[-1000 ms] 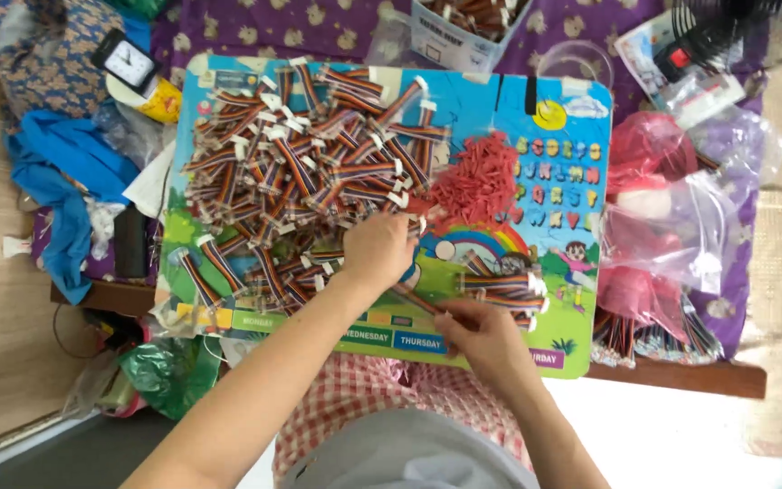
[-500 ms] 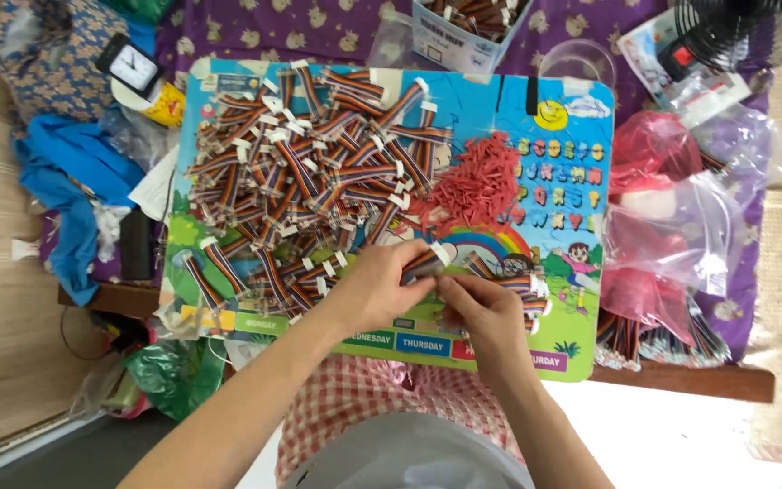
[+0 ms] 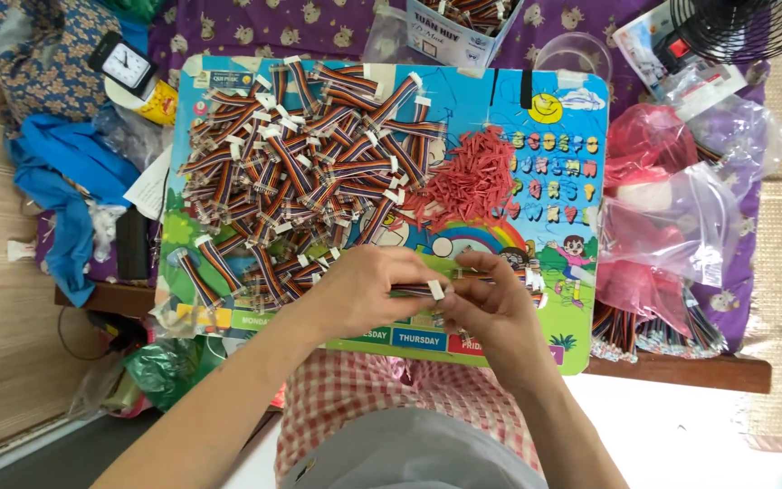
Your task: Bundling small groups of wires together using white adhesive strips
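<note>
Both hands, left [image 3: 364, 290] and right [image 3: 491, 303], pinch one cable [image 3: 418, 290]; cable heap [image 3: 291, 172] lies beyond the left, red ties [image 3: 468, 186] beyond the right.

A small black clock [image 3: 126, 63] lies at the far left corner, next to a blue cloth [image 3: 65, 186]. A black fan [image 3: 744, 25] stands at the far right. Clear plastic bags [image 3: 681, 213] with red content lie on the purple cloth [image 3: 255, 32]. A cardboard box [image 3: 459, 27] stands behind the colourful board [image 3: 554, 195].

Most of the ribbon cable [image 3: 414, 290] hidden inside both hands; fan [image 3: 744, 27] cut off.
</note>
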